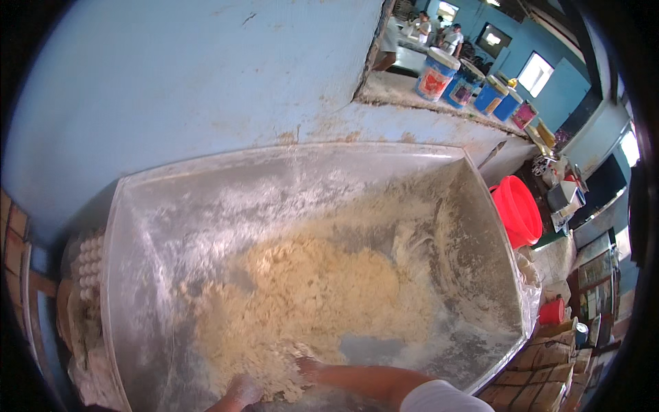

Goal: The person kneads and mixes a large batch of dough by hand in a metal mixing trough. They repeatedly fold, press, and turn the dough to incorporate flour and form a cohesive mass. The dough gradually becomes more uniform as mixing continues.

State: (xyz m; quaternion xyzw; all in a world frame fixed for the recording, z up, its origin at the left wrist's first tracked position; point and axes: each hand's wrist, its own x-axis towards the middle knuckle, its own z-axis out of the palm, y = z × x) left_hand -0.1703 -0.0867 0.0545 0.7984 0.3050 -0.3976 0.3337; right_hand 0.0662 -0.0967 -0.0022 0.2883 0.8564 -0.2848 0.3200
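A wide metal trough [139,288] spreads out before me, its inner walls streaked with flour. Across its floor lies a broad heap of crumbly, pale yellow dough [319,288]. My left hand [245,390] is at the near edge of the heap, dusted with flour, its fingers hidden against the dough. To the right of it, my right hand [307,366] reaches into the same near edge from a white-sleeved arm. Its fingers are sunk in the dough and out of sight. Whether either hand grips a clump cannot be made out.
Along the trough's far side runs a blue wall [206,82]. Several paint-type buckets [437,74] line a ledge, with people working beyond. A red bucket [517,211] stands right of the trough, cardboard boxes [535,381] lower down. Stacked eggs [90,268] sit at the left.
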